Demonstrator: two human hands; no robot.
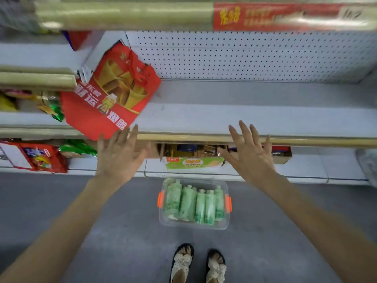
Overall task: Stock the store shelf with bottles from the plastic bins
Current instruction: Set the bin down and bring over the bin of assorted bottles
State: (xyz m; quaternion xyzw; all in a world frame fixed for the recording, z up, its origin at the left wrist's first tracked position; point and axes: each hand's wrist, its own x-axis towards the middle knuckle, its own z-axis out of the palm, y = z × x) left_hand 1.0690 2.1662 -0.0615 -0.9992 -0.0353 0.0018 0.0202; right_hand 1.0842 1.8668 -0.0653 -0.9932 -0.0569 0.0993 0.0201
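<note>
A clear plastic bin (222,225) with orange latches stands on the grey floor in front of my feet. Several green-and-white bottles (193,203) lie side by side in it. Above it runs a white store shelf (244,117) with a pegboard back. My left hand (118,158) is raised with fingers spread, its tips near the lower edge of a red gift bag (110,92). My right hand (251,154) is also spread and holds nothing, in front of the shelf's front edge.
The red gift bag leans tilted over the shelf's left end. Snack packets (42,158) fill the lower left shelf. A green box (193,162) and cardboard cartons (193,150) sit under the shelf. My sandalled feet (197,264) stand behind the bin.
</note>
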